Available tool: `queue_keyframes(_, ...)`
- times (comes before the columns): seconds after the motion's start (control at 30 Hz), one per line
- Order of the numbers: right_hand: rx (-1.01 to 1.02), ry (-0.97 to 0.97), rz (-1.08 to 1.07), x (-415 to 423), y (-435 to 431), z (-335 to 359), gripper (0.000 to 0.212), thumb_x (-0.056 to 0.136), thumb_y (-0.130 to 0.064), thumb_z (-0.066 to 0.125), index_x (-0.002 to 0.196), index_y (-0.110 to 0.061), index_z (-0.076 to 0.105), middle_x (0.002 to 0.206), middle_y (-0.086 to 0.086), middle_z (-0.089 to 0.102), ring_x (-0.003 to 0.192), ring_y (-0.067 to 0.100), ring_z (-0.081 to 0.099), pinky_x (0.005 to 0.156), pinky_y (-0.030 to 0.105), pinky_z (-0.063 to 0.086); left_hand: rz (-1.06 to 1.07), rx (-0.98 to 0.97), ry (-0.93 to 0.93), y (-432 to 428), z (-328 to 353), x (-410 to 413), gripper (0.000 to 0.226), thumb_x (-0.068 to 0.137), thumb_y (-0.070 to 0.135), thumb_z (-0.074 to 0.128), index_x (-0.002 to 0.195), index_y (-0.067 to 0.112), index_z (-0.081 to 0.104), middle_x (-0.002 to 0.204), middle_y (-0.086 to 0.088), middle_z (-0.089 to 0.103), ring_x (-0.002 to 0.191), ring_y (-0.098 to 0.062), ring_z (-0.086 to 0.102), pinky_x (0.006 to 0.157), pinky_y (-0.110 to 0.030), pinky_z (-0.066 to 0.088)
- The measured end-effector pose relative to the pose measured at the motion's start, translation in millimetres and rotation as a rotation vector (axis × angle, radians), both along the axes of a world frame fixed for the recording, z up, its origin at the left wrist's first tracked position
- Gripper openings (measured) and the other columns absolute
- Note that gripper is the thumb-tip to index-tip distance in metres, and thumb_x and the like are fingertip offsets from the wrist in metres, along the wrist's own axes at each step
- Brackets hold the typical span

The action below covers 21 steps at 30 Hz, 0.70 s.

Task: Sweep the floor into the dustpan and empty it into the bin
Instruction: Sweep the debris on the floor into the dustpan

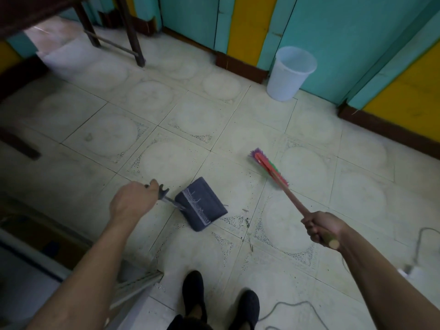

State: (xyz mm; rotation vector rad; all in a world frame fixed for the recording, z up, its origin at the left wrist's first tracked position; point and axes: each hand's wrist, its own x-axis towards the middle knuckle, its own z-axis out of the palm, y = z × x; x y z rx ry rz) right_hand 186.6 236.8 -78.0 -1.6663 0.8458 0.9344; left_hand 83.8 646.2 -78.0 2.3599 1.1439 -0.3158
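1. My left hand (133,201) is closed around the handle of the dustpan (202,203). The pan sits low on the floor (190,120), roughly ahead of my feet, its mouth turned toward the right.
2. My right hand (320,228) is wrapped tightly round the upper end of the broom handle (296,203). The broom head (267,166) is out beyond and to the right of the pan, well apart from it; whether its bristles touch the tiles I cannot tell.
3. Debris: dark specks and a few small scraps (246,221) lie on the tiles just beside the pan's mouth and between pan and broom. They are not yet inside the pan. I cannot make out whether the pan already holds anything; its interior reads as dark and featureless.
4. The bin (289,73), white and upright, stands against the far wall, well apart from the pan. Its contents are hidden from this angle.
5. Judgement on progress: collection is in hand, not finished. I assess that the loose dirt near the pan must yet be drawn in.
6. Outstanding: carrying the pan to the bin and tipping it. A cable (292,306) trails on the floor to my right, a possible snag.
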Motion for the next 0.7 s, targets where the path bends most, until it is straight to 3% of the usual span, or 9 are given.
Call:
queue_keyframes(0.27, -0.007, 0.022, 0.144, -4, -7, 8, 0.028, 0.089, -0.002, 0.049, 0.064, -0.010, 0.042, 0.044, 0.000, 0.040, 0.028, 0.008, 0.037, 0.028, 0.015, 0.030, -0.095, 0.194, 0.039, -23, 44, 9, 0.052, 0.096, 0.047, 0.034, 0.082, 0.004, 0.058, 0.079, -0.014, 0.055, 0.076, -0.028, 0.052, 0.067, -0.032, 0.039)
queue_keyframes(0.43, -0.159, -0.025, 0.518, -18, -6, 10, 0.017, 0.087, -0.002, 0.053, 0.070, -0.004, 0.054, 0.052, 0.004, 0.047, 0.035, 0.012, 0.041, 0.038, 0.019, 0.033, 0.016, 0.186, 0.113, -24, 64, -26, 0.046, 0.098, 0.045, 0.037, 0.070, 0.010, 0.047, 0.072, -0.011, 0.052, 0.065, -0.021, 0.049, 0.078, -0.037, 0.045)
queue_keyframes(0.7, -0.101, -0.059, 0.801, -10, 14, -15, 0.010, 0.089, 0.001, 0.053, 0.079, 0.004, 0.055, 0.058, 0.010, 0.052, 0.037, 0.012, 0.048, 0.038, 0.021, 0.043, -0.040, 0.327, 0.108, -65, 97, -67, 0.050, 0.098, 0.044, 0.040, 0.071, 0.006, 0.058, 0.067, -0.012, 0.061, 0.059, -0.023, 0.058, 0.055, -0.027, 0.041)
